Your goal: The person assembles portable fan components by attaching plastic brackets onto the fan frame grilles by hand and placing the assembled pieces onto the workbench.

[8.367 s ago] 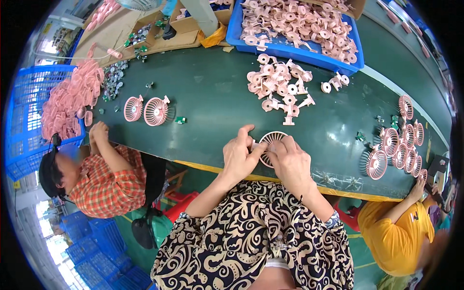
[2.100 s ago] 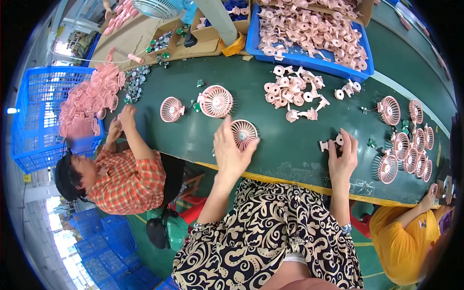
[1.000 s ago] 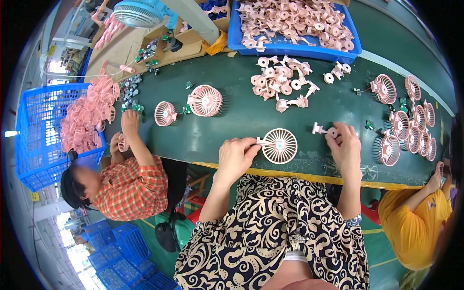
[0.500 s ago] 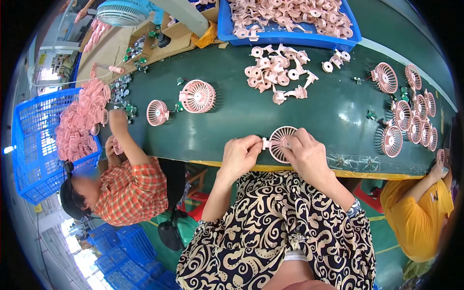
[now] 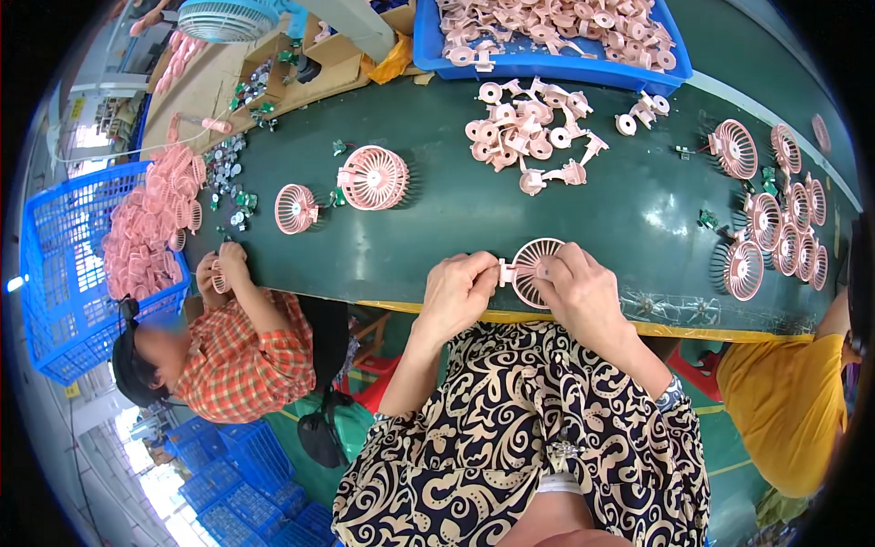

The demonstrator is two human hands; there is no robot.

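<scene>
Just over the table's near edge, both my hands are closed on a round pink fan cage (image 5: 530,281) with thin radial ribs. My left hand (image 5: 460,288) pinches the small pale pink neck piece (image 5: 504,272) at the cage's left side. Across the right part of the cage lies my right hand (image 5: 581,284), its fingers bent onto the middle; they hide whatever they press there. Farther off, a heap of pale pink brackets with round ends (image 5: 524,128) lies on the green table (image 5: 437,201).
A blue tray (image 5: 556,71) full of pink brackets stands at the far side. Pink fan cages (image 5: 375,178) lie left, with several more (image 5: 764,221) at right. Co-workers sit either side, one in a checked shirt (image 5: 246,365), beside a blue crate (image 5: 77,264) of cages.
My hands keep almost the same hold on the fan cage. The left co-worker's raised hand has come down to the cage there. At right, the other co-worker's arm has reached forward.
</scene>
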